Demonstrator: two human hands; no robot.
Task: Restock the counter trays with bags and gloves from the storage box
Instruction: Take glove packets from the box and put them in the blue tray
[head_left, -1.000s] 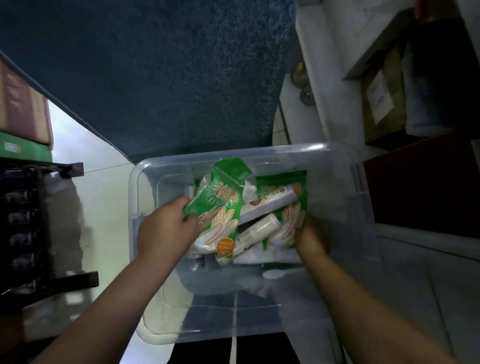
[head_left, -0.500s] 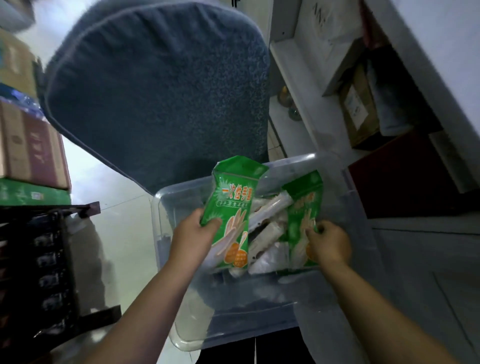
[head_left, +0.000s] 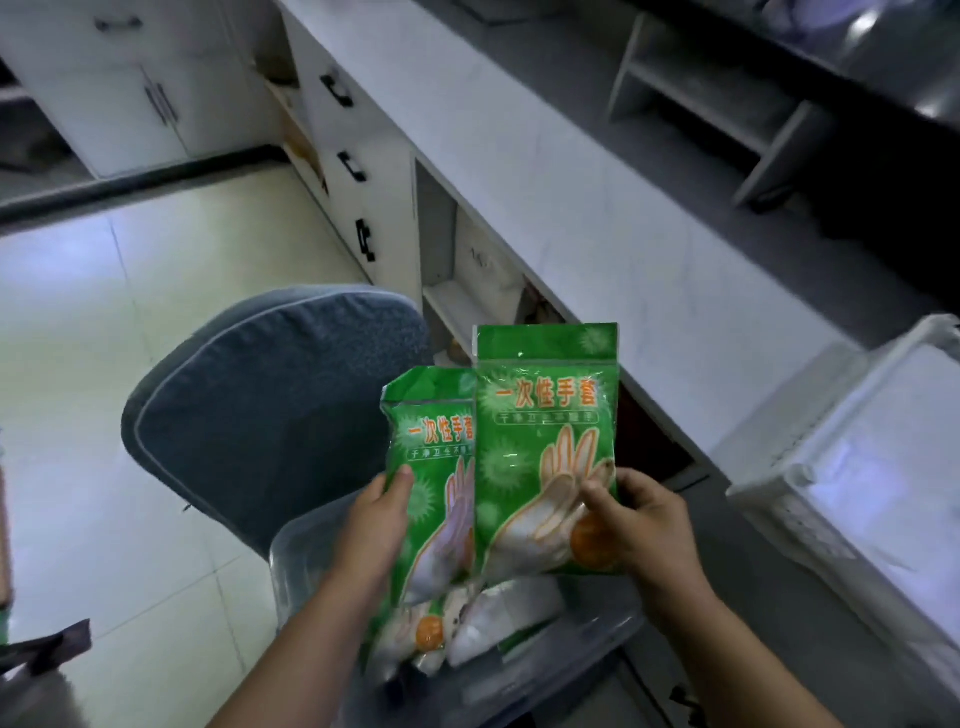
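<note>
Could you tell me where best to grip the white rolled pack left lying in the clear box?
Probably around the middle of the white rolled pack, from above. It lies on its side in the clear box, its length exposed just below the glove packet held by the right hand.

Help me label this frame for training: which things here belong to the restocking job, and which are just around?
Job: left hand, right hand, two green glove packs, clear storage box, white tray.
Around: blue chair cushion, cabinet drawers.

floor (head_left: 130, 364): pale tiles | on it: blue-cushioned chair (head_left: 270, 415) | counter (head_left: 597, 197): white tray (head_left: 810, 467)
</note>
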